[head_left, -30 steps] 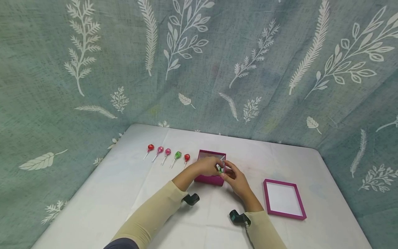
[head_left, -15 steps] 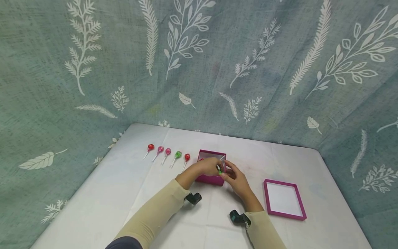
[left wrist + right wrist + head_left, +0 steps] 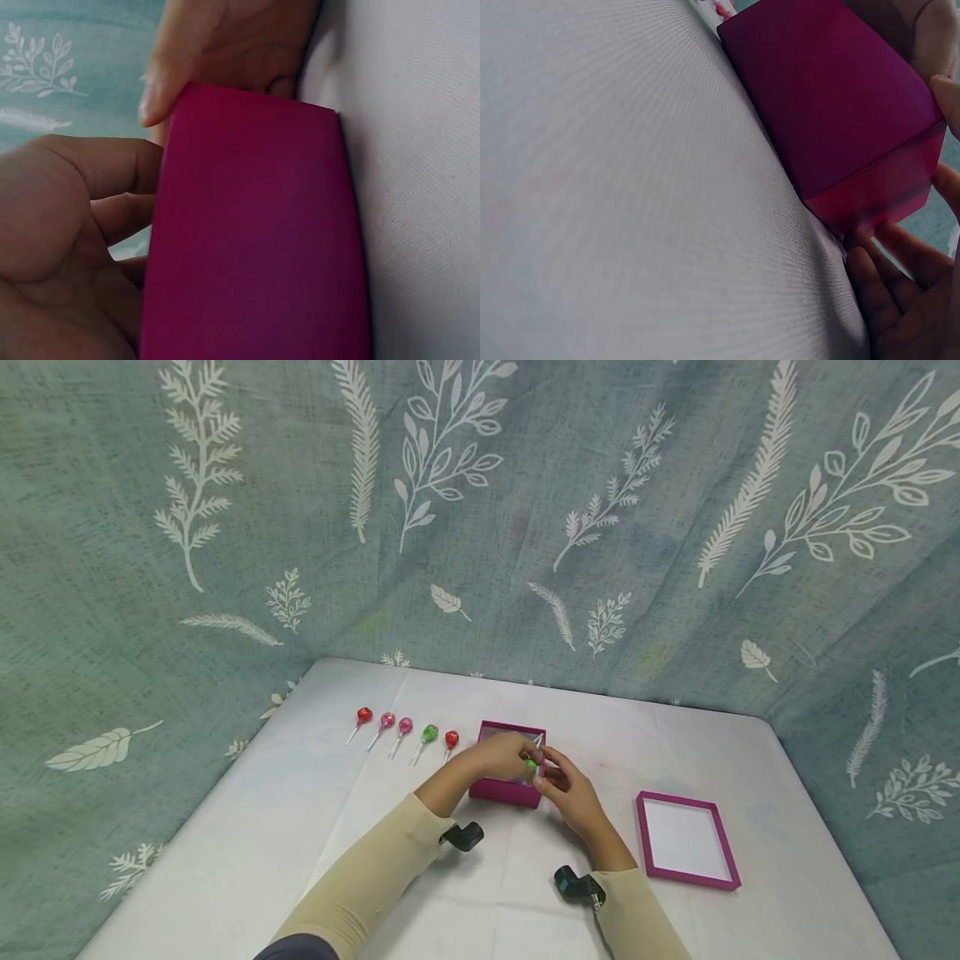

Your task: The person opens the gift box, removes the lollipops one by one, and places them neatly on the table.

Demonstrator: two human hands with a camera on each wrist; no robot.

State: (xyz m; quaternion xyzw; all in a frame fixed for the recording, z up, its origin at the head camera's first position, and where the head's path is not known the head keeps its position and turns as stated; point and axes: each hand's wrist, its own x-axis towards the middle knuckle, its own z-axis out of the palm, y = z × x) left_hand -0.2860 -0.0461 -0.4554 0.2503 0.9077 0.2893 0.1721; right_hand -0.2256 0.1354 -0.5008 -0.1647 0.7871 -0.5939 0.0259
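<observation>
My left hand point(image 3: 504, 757) reaches over the front wall into an open magenta box point(image 3: 504, 792), its fingers curled at a green lollipop point(image 3: 531, 766) by the box's right side. The lollipop's white stick points up toward the back right corner. In the left wrist view, the left fingers point(image 3: 120, 169) go behind the box wall point(image 3: 255, 232), which hides their tips. My right hand point(image 3: 573, 795) holds the box at its right side. In the right wrist view, its thumb point(image 3: 946, 101) lies at the top corner and its fingers point(image 3: 900, 277) are against the side wall.
Left of the box, several lollipops lie in a row on the white table point(image 3: 480, 893), among them a red lollipop point(image 3: 452, 740) and a green-wrapped lollipop point(image 3: 429, 733). The magenta box lid point(image 3: 651, 835) lies at the right, inside facing up. A patterned cloth point(image 3: 480, 527) hangs behind the table.
My left hand first edges right, then back left, and its fingers shift at the green lollipop, so more of the green head shows. My right hand and the box stay put.
</observation>
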